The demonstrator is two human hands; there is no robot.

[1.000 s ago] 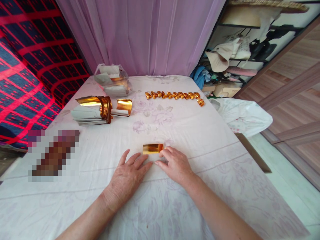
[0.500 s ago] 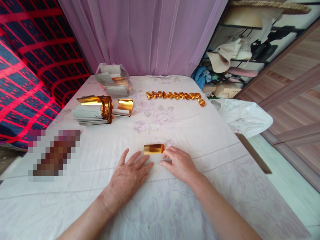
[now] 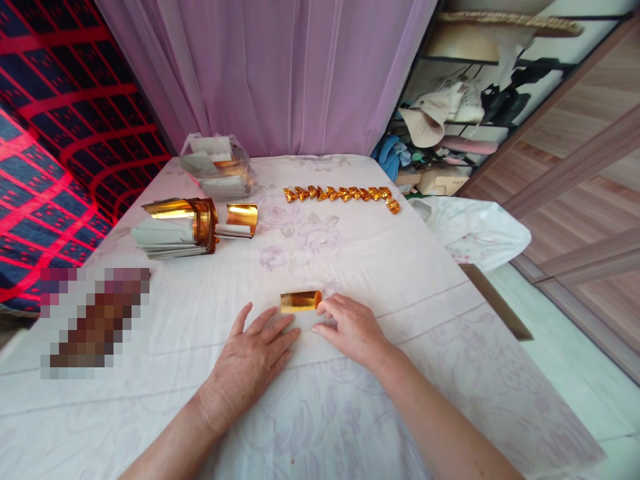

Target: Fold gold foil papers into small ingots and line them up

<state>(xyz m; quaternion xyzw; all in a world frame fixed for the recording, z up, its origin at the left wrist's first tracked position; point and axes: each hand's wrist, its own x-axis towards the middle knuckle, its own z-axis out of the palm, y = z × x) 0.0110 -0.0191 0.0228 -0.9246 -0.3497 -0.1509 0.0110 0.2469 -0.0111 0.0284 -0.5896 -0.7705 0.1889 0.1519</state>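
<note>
A small gold paper (image 3: 300, 301) lies near the bed's (image 3: 400, 267) front edge. The right hand (image 3: 350, 328) pinches its right end between fingertips; the left hand (image 3: 253, 357) rests flat and released just beside it, fingers spread.

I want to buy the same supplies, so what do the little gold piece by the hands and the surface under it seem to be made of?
The gold piece looks like foil-faced paper: a mirror-bright metallic shine, and the stacked sheets show pale grey backs. The surface looks like thin woven cloth, matte, wrinkled, with a faint floral print.
</note>
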